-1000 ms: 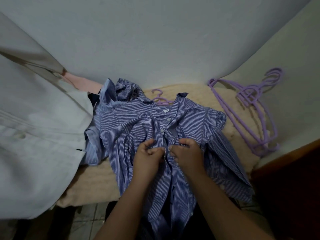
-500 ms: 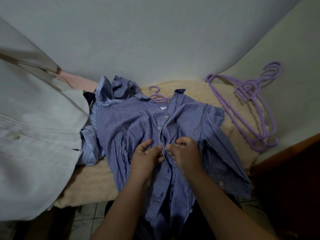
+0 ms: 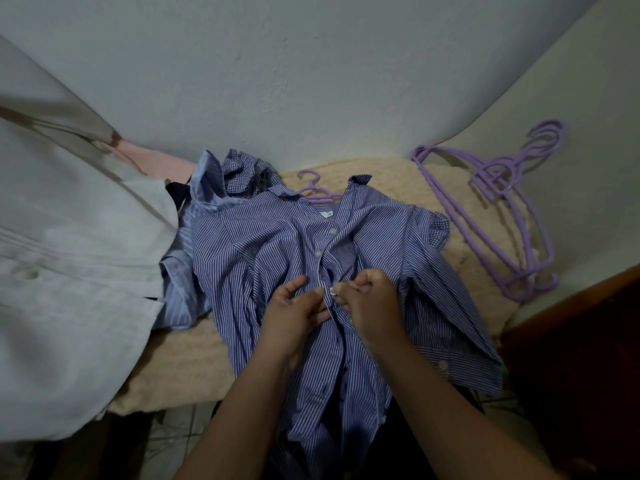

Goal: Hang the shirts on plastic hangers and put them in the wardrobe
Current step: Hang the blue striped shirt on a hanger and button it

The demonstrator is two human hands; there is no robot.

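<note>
A blue striped shirt (image 3: pixel 256 258) lies face up on a beige blanket (image 3: pixel 187 362), with a purple hanger (image 3: pixel 313 188) inside it; only the hook shows above the collar. My left hand (image 3: pixel 294 317) pinches the left edge of the button placket at mid-chest. Just beside it, my right hand (image 3: pixel 369 299) pinches the right edge, with a white button between its fingertips. The two upper buttons look fastened. The shirt's lower front hangs over the blanket's near edge.
Several spare purple hangers (image 3: pixel 498 216) lie on the blanket at the right. More shirts, light blue (image 3: pixel 204 188), checked (image 3: pixel 246 174) and pink (image 3: pixel 152 162), are heaped behind the striped one. A large grey-white cloth (image 3: pixel 69 271) covers the left. Dark wooden furniture (image 3: pixel 581 341) stands at the right.
Both hands stay at the same spot on the placket; the fingers have shifted slightly around the button. The view has tilted a little.
</note>
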